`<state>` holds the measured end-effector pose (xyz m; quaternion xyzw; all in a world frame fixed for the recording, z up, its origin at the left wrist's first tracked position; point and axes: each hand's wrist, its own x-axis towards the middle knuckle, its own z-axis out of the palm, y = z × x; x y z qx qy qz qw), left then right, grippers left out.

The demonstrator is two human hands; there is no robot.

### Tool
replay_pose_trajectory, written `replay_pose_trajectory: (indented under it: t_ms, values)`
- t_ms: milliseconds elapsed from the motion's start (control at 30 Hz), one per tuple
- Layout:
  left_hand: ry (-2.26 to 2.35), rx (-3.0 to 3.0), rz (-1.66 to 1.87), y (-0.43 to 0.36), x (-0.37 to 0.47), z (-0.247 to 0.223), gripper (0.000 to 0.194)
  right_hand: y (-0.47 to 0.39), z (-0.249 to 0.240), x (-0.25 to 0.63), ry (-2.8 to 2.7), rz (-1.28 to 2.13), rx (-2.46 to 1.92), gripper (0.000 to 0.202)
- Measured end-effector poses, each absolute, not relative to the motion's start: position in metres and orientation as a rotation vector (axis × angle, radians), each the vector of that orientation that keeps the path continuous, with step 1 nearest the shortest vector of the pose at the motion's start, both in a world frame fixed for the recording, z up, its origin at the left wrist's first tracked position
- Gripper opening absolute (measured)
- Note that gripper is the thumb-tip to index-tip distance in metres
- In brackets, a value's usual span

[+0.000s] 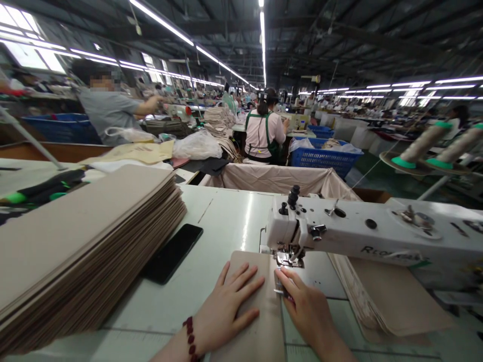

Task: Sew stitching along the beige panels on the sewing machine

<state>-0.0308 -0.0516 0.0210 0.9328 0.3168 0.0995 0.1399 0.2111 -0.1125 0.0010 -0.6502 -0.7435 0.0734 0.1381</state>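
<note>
A beige fabric panel (260, 347) lies on the pale green table, its far right edge beside the presser foot (289, 259) of a white sewing machine (339, 231). My left hand (232, 304), with a dark red bead bracelet at the wrist, rests flat on the panel with fingers spread. Close in front of the presser foot, my right hand (304, 301) has its fingers together at the panel's right edge. Something small and whitish shows by its fingertips; what the fingers hold, if anything, is too small to name.
A tall stack of beige panels (86, 241) stands at the left, beside a black phone (173, 254). More beige pieces (400, 296) lie under the machine arm. Thread cones (422, 146) stand at the right. Two people work beyond the table, near a blue basket (324, 160).
</note>
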Motion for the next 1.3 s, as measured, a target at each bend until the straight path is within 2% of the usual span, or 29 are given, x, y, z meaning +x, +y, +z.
replay_pose_trajectory:
  t_ms: [1300]
  values:
    - [0.911,2.689,0.290,-0.0518,-0.0335,0.0221,0.059,-0.1115,-0.0047,0.2116,-2.102,0.266,-1.846,0.069]
